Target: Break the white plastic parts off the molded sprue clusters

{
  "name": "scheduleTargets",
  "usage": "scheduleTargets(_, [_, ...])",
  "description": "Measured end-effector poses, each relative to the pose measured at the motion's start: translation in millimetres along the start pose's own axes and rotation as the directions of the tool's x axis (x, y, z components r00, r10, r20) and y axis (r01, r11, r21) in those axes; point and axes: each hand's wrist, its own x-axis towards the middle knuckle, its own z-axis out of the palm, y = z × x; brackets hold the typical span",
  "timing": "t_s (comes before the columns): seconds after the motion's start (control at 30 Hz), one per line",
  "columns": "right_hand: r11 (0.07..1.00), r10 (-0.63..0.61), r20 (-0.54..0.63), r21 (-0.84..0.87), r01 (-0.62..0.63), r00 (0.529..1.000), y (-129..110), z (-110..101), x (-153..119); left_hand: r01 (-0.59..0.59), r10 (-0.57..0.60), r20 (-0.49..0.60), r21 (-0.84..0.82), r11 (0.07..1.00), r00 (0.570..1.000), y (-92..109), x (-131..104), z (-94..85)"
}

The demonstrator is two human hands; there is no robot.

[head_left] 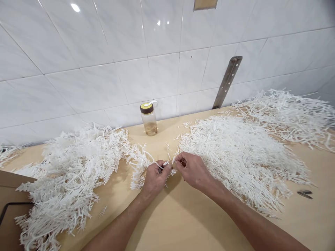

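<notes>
Both bare hands — left and right — nearly meet, thumbs and fingertips pinched together, knuckles bent; the forearms slant inward from the lower corners.

Along the back of the light wood-toned tabletop, a wall of glossy white tiles with faint grey veining, bright reflections high up and one small dark speck. Upright near the wall, a clear drinking bottle with yellowish liquid low inside, plus a dark-rimmed, yellow-green-topped lid with a white strap jutting rightward. Farther right, a slanting perforated metal strip against the tiles, lower end at the tabletop's back edge. Above, a tan rectangular patch, cut off by the view. At the left edge, a brown boxy object with a black line, only partly visible.
</notes>
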Motion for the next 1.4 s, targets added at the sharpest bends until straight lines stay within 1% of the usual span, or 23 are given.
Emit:
scheduleTargets(0.07, [0.985,-0.104,-0.148,-0.155,0.08,0.984,6.4,-0.4,2.7,-0.001,0.001,0.027,0.016,1.0,1.0,1.8,-1.8,-0.2])
scheduleTargets(0.13, [0.966,-0.158,-0.266,-0.239,0.094,0.951,14.2,-3.2,6.6,0.003,-0.003,0.039,0.01,1.0,0.999,1.3,-1.9,-0.4])
scheduleTargets(0.2, [0.966,-0.172,-0.325,-0.241,0.095,0.93,20.2,-7.4,10.1,0.014,-0.014,0.021,-0.033,0.999,1.0,-1.5,0.0,-0.7])
scheduleTargets(0.27, [0.973,-0.174,-0.342,-0.203,0.108,0.924,21.8,-11.3,11.5,0.021,-0.023,-0.019,-0.098,0.995,1.0,-5.6,3.2,-1.3])
scheduleTargets(0.33, [0.985,-0.152,-0.294,-0.125,0.12,0.944,18.3,-13.7,10.3,0.02,-0.029,-0.056,-0.153,0.988,0.998,-9.0,6.1,-1.9])
scheduleTargets(0.37, [0.992,-0.124,-0.233,-0.068,0.111,0.965,15.3,-14.2,8.9,0.019,-0.03,-0.067,-0.167,0.986,0.997,-10.1,7.1,-2.1])
scheduleTargets(0.43, [0.996,-0.049,-0.061,0.067,0.053,0.997,8.3,-14.3,5.3,0.015,-0.03,-0.079,-0.177,0.984,0.996,-10.8,8.0,-2.3])
scheduleTargets(0.5, [0.984,-0.004,0.1,0.18,-0.014,0.995,2.1,-13.6,1.9,0.008,-0.023,-0.088,-0.17,0.985,0.996,-10.2,7.9,-2.2])
scheduleTargets(0.57, [0.966,-0.008,0.185,0.255,-0.04,0.983,-2.2,-12.2,-0.4,-0.014,-0.001,-0.093,-0.154,0.988,0.996,-9.3,7.4,-2.1])
scheduleTargets(0.7, [0.938,0.006,0.265,0.333,-0.097,0.964,-3.4,-7.8,-1.8,-0.055,0.043,-0.098,-0.124,0.991,0.994,-10.0,7.4,-2.1])
scheduleTargets(0.77, [0.916,0.017,0.297,0.378,-0.134,0.955,-0.5,-5.3,-1.9,-0.049,0.036,-0.105,-0.12,0.992,0.994,-11.8,8.0,-2.0])
scheduleTargets(0.9, [0.856,-0.011,0.348,0.487,-0.171,0.937,5.7,-3.3,-1.1,-0.027,0.011,-0.124,-0.131,0.991,0.992,-14.5,9.2,-1.5])
scheduleTargets(1.0, [0.788,0.01,0.405,0.559,-0.256,0.914,6.0,-3.6,0.3,-0.023,0.006,-0.114,-0.15,0.988,0.993,-13.5,9.6,-0.6])
scheduleTargets(1.1, [0.689,0.06,0.456,0.625,-0.367,0.888,5.0,-1.4,1.6,-0.041,0.021,-0.105,-0.19,0.981,0.994,-10.9,9.1,0.6])
scheduleTargets(1.17, [0.65,0.077,0.471,0.645,-0.402,0.879,5.3,1.6,2.0,-0.053,0.035,-0.092,-0.207,0.977,0.995,-9.5,8.5,1.1])
scheduleTargets(1.23, [0.649,0.076,0.475,0.644,-0.405,0.877,6.1,4.4,2.2,-0.061,0.046,-0.077,-0.198,0.978,0.996,-8.9,7.8,0.8])
scheduleTargets(1.3, [0.654,0.073,0.478,0.64,-0.404,0.875,6.9,6.0,2.3,-0.074,0.063,-0.074,-0.149,0.986,0.995,-8.8,7.1,0.0])
scheduleTargets(1.4, [0.632,0.073,0.48,0.656,-0.413,0.874,7.8,5.8,3.2,-0.095,0.09,-0.08,-0.065,0.993,0.993,-8.7,6.6,-1.4])
